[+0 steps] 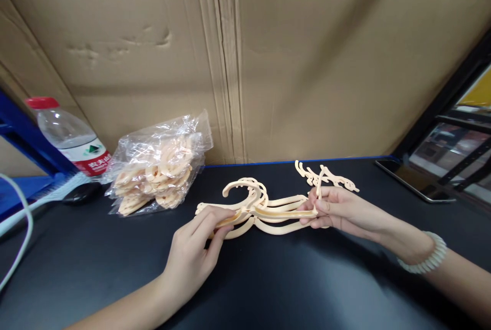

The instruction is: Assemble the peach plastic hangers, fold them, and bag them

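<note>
A small stack of cream plastic hangers (264, 210) lies low over the black table (268, 279), held at both ends. My left hand (195, 253) pinches the left end of the stack between thumb and fingers. My right hand (337, 210) grips the right end, fingers closed around it. A loose cream plastic piece with a wavy edge (326, 175) lies on the table just behind my right hand. A clear plastic bag full of the same cream hangers (159, 169) sits at the back left.
A water bottle with a red cap (71, 138) lies beside the bag, next to a blue frame (26, 140) and a white cable (23, 227). A phone (412, 179) rests at the back right. A cardboard wall (245, 64) closes the back.
</note>
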Motion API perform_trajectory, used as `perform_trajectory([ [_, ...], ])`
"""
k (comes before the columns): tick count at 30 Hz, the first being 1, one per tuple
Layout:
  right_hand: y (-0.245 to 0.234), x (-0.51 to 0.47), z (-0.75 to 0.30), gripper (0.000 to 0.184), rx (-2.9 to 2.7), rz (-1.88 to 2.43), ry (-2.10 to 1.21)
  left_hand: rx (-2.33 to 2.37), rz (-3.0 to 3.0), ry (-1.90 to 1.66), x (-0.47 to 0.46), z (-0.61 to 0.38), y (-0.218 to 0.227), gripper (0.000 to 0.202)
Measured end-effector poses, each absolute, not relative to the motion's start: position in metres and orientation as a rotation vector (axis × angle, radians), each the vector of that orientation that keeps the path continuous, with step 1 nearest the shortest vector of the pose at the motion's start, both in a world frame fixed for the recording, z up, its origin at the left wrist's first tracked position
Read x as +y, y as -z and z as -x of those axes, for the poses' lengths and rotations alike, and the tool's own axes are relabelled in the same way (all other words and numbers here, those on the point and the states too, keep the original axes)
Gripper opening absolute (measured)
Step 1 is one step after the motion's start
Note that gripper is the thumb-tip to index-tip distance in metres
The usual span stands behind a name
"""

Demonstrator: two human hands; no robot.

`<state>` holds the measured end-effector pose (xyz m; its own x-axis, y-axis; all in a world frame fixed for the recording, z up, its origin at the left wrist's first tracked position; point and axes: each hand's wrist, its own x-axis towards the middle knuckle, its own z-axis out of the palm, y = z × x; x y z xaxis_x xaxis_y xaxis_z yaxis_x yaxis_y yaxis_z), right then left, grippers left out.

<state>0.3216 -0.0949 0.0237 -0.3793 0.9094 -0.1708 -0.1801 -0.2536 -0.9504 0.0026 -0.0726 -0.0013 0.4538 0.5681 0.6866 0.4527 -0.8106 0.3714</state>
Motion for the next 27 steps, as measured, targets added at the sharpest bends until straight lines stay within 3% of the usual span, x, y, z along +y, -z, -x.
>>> perform_trajectory([
  [12, -0.023, -0.096, -0.319, 0.027, -1.255, 1.005, -1.724, 0.886, -2.647, -1.299, -0.072, -0.002, 0.002, 0.023],
  [27, -0.02, -0.1, -0.304, 0.039, -1.184, 1.12, -1.383, 0.943, -2.583, -1.27, -0.074, -0.001, 0.003, 0.024],
])
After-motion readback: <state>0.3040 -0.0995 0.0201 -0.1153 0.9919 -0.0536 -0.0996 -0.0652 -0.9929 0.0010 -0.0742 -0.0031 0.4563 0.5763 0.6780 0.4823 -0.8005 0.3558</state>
